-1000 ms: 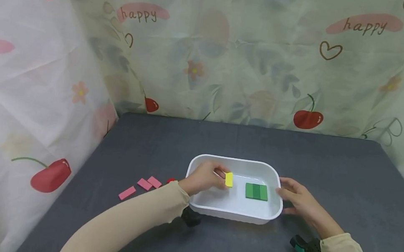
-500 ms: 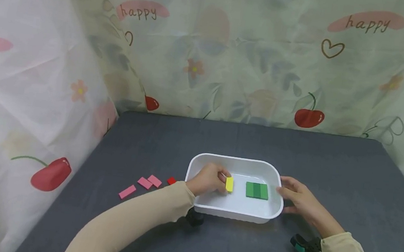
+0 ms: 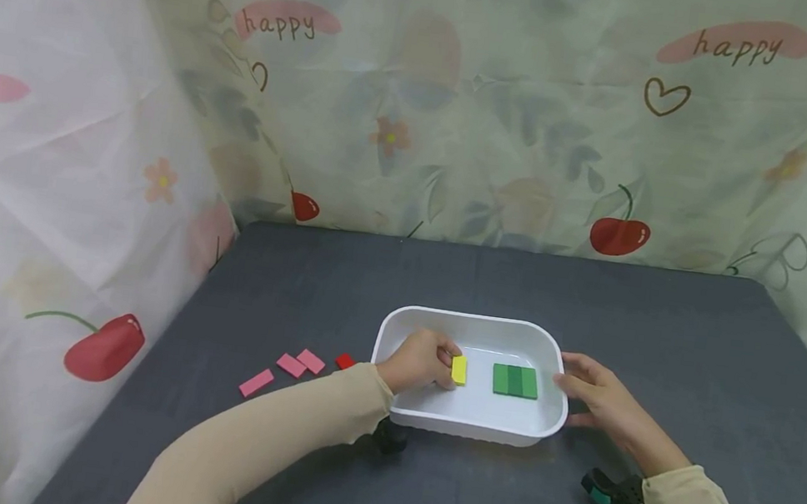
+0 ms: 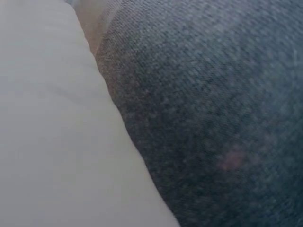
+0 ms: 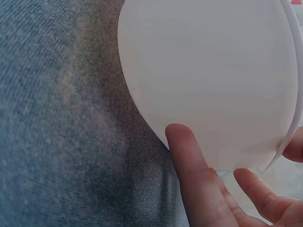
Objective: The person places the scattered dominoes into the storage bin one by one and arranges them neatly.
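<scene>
In the head view, the left hand (image 3: 422,361) reaches inside the white tray (image 3: 472,429) and pinches a yellow piece (image 3: 459,370) low over its floor; whether the piece touches the floor I cannot tell. Right of it, several green pieces (image 3: 515,381) lie side by side in the tray. The right hand (image 3: 600,398) rests against the tray's right end with its fingers spread. From the right wrist, the fingers (image 5: 189,165) of that hand touch the outer wall of the tray (image 5: 208,71). The left wrist view shows mostly a white surface (image 4: 61,118), no fingers.
Left of the tray, several pink pieces (image 3: 292,366) and a red piece (image 3: 345,361) lie on the dark table (image 3: 340,278), the red one close to the left sleeve (image 3: 292,423). A patterned cloth (image 3: 502,130) hangs behind and at the sides.
Since a second ago the left hand has lowered the yellow piece and drawn it slightly nearer. More of the red piece shows beside the sleeve. The right hand has stayed at the tray's end.
</scene>
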`<action>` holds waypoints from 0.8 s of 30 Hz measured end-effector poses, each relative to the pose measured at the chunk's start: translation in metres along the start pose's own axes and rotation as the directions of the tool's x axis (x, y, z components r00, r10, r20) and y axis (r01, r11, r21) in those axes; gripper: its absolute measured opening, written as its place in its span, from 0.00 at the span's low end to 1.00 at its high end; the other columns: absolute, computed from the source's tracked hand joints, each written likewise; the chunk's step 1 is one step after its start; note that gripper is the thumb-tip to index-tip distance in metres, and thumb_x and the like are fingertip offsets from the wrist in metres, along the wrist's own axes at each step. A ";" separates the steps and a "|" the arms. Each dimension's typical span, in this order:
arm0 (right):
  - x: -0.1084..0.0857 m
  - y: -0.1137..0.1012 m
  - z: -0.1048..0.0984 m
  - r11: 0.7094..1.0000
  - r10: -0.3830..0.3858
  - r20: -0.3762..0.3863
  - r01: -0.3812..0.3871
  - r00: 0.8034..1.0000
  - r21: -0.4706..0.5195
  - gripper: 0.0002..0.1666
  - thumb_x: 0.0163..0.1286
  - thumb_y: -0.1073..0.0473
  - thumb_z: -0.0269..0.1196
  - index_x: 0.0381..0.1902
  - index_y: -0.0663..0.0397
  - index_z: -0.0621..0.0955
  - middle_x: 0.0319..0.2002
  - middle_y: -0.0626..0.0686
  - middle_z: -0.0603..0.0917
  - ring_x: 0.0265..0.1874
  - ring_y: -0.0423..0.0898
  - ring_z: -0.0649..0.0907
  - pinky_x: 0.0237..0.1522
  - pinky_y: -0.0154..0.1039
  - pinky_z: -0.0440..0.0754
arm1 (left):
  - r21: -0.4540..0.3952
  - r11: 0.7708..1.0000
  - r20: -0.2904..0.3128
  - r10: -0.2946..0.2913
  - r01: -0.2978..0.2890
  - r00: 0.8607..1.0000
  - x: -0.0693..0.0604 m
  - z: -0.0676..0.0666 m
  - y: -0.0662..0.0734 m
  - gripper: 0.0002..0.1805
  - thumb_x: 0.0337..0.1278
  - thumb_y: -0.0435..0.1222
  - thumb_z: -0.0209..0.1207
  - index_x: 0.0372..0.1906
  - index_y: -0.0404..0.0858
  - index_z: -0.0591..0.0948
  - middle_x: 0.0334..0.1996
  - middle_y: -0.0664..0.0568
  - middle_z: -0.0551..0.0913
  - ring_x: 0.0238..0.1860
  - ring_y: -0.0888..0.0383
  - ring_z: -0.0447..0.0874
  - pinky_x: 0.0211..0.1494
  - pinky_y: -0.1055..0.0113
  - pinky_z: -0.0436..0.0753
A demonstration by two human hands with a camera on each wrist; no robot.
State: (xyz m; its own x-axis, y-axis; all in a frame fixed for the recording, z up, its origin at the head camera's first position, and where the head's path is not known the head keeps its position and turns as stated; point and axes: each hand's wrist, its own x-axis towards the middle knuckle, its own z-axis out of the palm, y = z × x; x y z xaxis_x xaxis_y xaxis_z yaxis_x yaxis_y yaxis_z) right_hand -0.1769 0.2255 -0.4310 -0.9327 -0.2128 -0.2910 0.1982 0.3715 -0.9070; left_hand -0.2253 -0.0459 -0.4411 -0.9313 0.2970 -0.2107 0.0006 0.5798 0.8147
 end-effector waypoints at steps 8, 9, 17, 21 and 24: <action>-0.001 0.000 -0.001 1.000 -0.011 0.008 0.011 1.000 -0.015 0.39 0.74 0.52 0.54 0.72 0.68 0.53 0.66 0.75 0.63 0.60 0.67 0.73 0.42 0.51 0.84 | 0.027 1.000 -0.009 -0.012 0.012 1.000 -0.002 0.001 0.002 0.23 0.35 0.21 0.72 0.44 0.32 0.84 0.26 0.52 0.79 0.27 0.61 0.75 0.30 0.74 0.75; -0.001 0.000 -0.001 1.000 -0.011 0.008 0.011 1.000 -0.017 0.39 0.74 0.53 0.53 0.72 0.68 0.53 0.66 0.75 0.63 0.60 0.67 0.73 0.42 0.51 0.84 | 0.029 0.999 -0.008 -0.016 0.016 1.000 -0.003 0.001 0.003 0.23 0.35 0.21 0.72 0.45 0.33 0.84 0.26 0.52 0.79 0.27 0.61 0.75 0.30 0.74 0.75; -0.002 0.000 0.000 1.000 0.000 0.005 0.000 1.000 -0.028 0.39 0.74 0.53 0.53 0.72 0.67 0.52 0.66 0.75 0.64 0.60 0.67 0.72 0.42 0.52 0.84 | 0.021 1.000 -0.010 -0.016 0.016 1.000 -0.004 0.001 0.004 0.23 0.33 0.21 0.72 0.44 0.33 0.85 0.25 0.52 0.79 0.27 0.62 0.74 0.30 0.75 0.73; -0.001 0.000 0.000 1.000 0.001 0.005 -0.001 1.000 -0.025 0.38 0.74 0.54 0.53 0.72 0.67 0.53 0.66 0.75 0.64 0.61 0.67 0.72 0.42 0.52 0.84 | 0.038 0.999 -0.014 -0.009 0.009 1.000 -0.005 0.001 0.005 0.23 0.33 0.21 0.72 0.43 0.33 0.84 0.25 0.52 0.79 0.27 0.62 0.74 0.30 0.75 0.73; -0.001 0.000 0.000 1.000 -0.004 0.007 0.004 1.000 -0.022 0.38 0.74 0.54 0.53 0.72 0.68 0.52 0.66 0.75 0.64 0.60 0.67 0.73 0.42 0.52 0.84 | 0.049 0.999 -0.014 -0.010 0.010 1.000 -0.005 0.001 0.005 0.23 0.33 0.21 0.73 0.44 0.34 0.84 0.26 0.52 0.80 0.28 0.62 0.75 0.31 0.75 0.74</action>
State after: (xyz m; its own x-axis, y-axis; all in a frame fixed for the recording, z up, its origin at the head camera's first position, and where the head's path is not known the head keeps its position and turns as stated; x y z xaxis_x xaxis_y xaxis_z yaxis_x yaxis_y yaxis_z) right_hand -0.1764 0.2258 -0.4308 -0.9314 -0.2208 -0.2896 0.1878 0.3900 -0.9015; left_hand -0.2207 -0.0435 -0.4363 -0.9365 0.2803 -0.2107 0.0089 0.6195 0.7849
